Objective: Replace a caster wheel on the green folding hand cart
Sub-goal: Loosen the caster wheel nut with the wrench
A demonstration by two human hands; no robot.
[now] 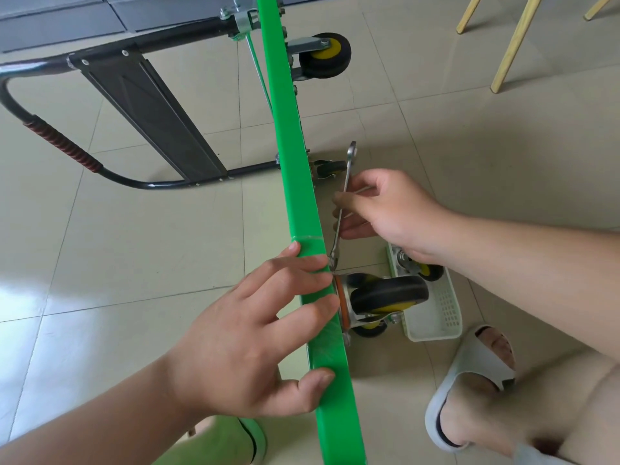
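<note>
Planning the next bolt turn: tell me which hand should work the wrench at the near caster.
Right. The right hand pinches the wrench, whose lower end sits at the near caster mount. The left hand rests on the green cart deck, apparently steadying it.

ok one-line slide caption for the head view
Left hand steadies the green cart while right hand holds a wrench at the caster wheel.
</note>
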